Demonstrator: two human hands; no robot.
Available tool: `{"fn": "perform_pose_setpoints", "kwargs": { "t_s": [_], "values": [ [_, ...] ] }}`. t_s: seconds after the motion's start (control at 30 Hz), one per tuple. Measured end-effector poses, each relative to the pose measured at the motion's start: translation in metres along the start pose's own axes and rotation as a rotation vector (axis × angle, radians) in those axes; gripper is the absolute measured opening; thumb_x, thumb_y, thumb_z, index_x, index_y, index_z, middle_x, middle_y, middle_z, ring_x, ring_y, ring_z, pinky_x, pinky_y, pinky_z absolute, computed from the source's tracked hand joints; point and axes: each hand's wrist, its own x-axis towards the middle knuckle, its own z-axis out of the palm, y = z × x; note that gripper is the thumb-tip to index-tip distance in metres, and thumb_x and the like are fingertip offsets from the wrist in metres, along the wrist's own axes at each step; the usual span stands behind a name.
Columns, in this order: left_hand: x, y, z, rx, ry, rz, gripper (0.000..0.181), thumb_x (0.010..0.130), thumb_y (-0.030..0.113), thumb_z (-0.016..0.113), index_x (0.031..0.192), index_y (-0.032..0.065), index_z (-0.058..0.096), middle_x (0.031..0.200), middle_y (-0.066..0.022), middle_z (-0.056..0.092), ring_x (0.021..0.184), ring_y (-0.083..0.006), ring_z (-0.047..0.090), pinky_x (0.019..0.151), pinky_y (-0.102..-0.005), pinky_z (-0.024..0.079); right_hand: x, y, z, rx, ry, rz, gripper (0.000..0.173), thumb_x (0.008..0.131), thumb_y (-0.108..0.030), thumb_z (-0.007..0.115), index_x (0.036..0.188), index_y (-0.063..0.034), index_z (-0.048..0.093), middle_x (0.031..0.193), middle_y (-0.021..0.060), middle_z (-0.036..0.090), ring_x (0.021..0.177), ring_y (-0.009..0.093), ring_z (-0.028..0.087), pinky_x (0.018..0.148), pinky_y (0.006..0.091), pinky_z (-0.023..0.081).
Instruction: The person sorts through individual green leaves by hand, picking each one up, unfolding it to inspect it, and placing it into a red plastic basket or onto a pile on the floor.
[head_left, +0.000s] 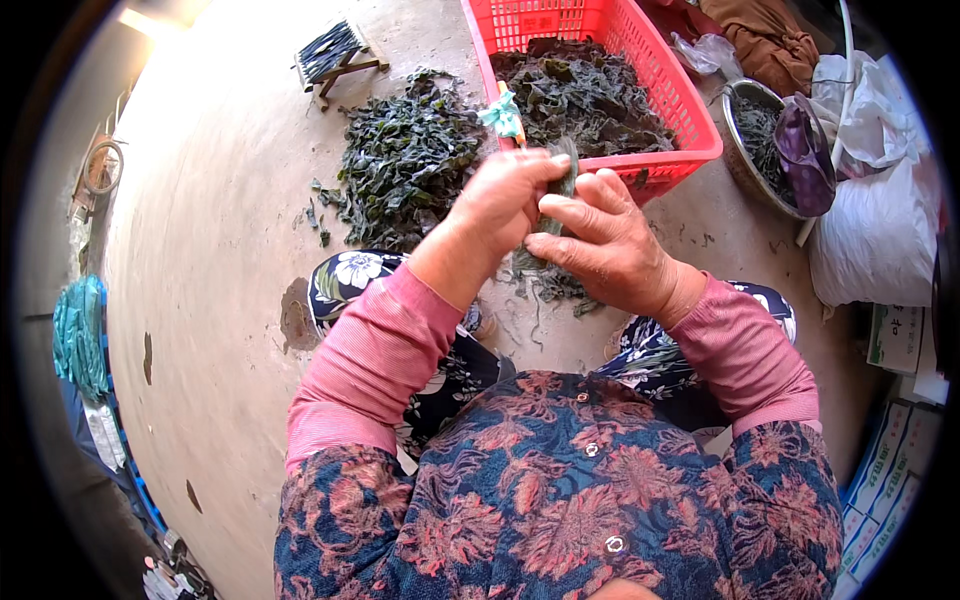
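Observation:
Dark green seaweed fronds lie in a heap (409, 161) on the floor, left of a red plastic basket (697, 142) that holds more dark, crinkled seaweed (585, 94). Before the basket's near edge, my left hand (506, 195) grips a strip of green seaweed (566, 169) between thumb and fingers. Beside it, my right hand (607, 244) has its fingers spread, the fingertips at the strip's lower part; whether they pinch it is unclear. An orange-handled tool (512, 112) with a light-blue cloth strip tied round it stands at the basket's near left corner. Seaweed scraps (559, 283) lie below my hands.
A small folding stool (341, 64) stands at the upper left. To the right are a metal basin (731, 142) with thin dark strands, a purple dotted bag (804, 157), white plastic sacks (874, 240) and stacked printed cartons (885, 465). Teal plastic bags (79, 337) are at the far left.

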Motion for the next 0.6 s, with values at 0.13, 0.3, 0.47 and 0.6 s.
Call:
{"fn": "perform_pose_setpoints", "kwargs": {
  "t_s": [0.13,0.3,0.47,0.6],
  "values": [
    [0.000,0.029,0.014,0.008,-0.034,0.234,0.015,0.085,0.008,0.048,0.093,-0.0040,0.051,0.086,-0.0181,0.059,0.075,-0.0250,0.060,0.071,-0.0356,0.051,-0.003,0.008,-0.003,0.216,0.297,0.451,0.024,0.081,-0.013,0.054,0.101,-0.0012,0.052,0.102,0.0163,0.052,0.092,0.030,0.051,0.078,0.0337,0.041],
    [0.002,0.022,0.027,-0.017,-0.079,0.273,0.022,0.086,0.011,0.047,0.102,-0.0037,0.048,0.096,-0.0195,0.057,0.083,-0.0268,0.059,0.074,-0.0364,0.049,-0.008,0.022,0.012,1.154,0.228,1.006,0.038,0.078,-0.023,0.063,0.104,0.0016,0.051,0.090,0.0049,0.055,0.075,0.008,0.052,0.068,0.0228,0.043],
    [0.011,0.028,0.022,-0.090,0.093,0.321,0.018,0.087,0.015,0.047,0.092,-0.0022,0.049,0.085,-0.0166,0.059,0.072,-0.0239,0.060,0.070,-0.0355,0.050,-0.016,0.029,0.003,1.141,0.046,1.102,0.015,0.081,-0.015,0.058,0.076,-0.0002,0.058,0.066,-0.0023,0.054,0.064,0.004,0.047,0.058,0.0197,0.039],
    [0.010,0.043,0.004,-0.046,0.114,0.292,0.015,0.086,0.013,0.048,0.088,-0.0009,0.052,0.076,-0.0108,0.059,0.059,-0.0171,0.055,0.062,-0.0315,0.049,-0.022,0.042,-0.009,1.132,0.209,1.118,0.010,0.081,-0.010,0.056,0.078,-0.0007,0.059,0.073,-0.0013,0.057,0.065,0.004,0.049,0.061,0.0193,0.041]
  ]
}}
